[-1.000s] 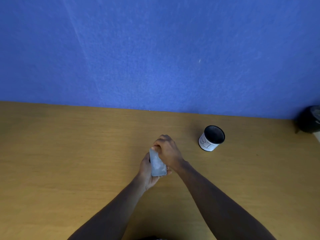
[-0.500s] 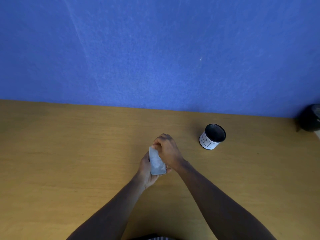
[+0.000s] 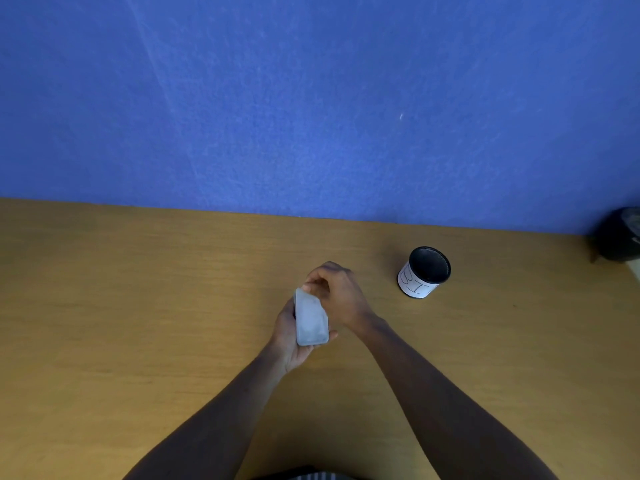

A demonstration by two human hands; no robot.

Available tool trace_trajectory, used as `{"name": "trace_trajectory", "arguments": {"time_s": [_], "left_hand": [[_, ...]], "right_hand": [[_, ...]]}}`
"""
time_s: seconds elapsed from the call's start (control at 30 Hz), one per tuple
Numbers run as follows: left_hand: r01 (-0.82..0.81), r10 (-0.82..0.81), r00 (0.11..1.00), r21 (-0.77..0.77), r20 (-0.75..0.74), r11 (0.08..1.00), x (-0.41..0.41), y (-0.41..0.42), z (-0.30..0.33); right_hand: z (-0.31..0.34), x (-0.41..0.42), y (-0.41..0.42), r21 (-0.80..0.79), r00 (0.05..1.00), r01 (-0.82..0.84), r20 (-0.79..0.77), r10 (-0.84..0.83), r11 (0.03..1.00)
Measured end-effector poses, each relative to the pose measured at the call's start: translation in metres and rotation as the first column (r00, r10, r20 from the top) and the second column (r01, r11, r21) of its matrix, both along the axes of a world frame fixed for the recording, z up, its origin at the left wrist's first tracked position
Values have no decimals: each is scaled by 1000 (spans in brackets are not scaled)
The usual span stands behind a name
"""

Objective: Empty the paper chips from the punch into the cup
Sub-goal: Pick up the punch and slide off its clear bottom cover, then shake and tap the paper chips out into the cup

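Note:
The punch shows its pale grey, translucent underside toward me, held above the middle of the wooden table. My left hand cradles it from below and behind. My right hand pinches its far end with curled fingers. The cup is black inside with a white paper label, and it stands upright to the right of my hands, well apart from them. No paper chips are visible.
A blue wall rises behind the table's far edge. A dark object sits at the far right edge of the view, near the table's corner.
Both hands and the punch stay in nearly the same place. The right fingers have shifted slightly at the punch's far end.

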State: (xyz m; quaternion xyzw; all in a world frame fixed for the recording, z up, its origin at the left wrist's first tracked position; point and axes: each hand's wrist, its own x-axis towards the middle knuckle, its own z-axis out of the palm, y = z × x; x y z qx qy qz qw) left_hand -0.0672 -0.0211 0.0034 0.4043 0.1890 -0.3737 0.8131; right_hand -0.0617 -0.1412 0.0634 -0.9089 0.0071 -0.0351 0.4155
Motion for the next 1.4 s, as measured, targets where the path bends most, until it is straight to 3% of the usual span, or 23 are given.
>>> {"name": "trace_trajectory", "arguments": {"time_s": [0.3, 0.47, 0.83, 0.93, 1.13, 1.4], "left_hand": [[-19, 19, 1000, 16, -18, 1000, 5, 2, 0], [-48, 48, 999, 38, -1, 998, 9, 1, -3], [-155, 156, 988, 33, -22, 987, 24, 9, -9], [-156, 158, 987, 36, -44, 987, 27, 11, -8], [-157, 159, 986, 41, -51, 987, 29, 13, -3], [-141, 145, 988, 67, -59, 988, 23, 13, -6]], "right_hand": [[17, -14, -15, 135, 997, -4, -80, 15, 991], [31, -31, -30, 198, 982, -102, -135, 131, 975], [45, -62, -69, 189, 922, -247, -256, 291, 950], [27, -63, -76, 124, 946, -183, -249, 210, 975], [-41, -59, -70, -38, 984, 171, -49, -173, 984], [-99, -70, -61, -176, 946, 317, -16, -325, 932]]}}
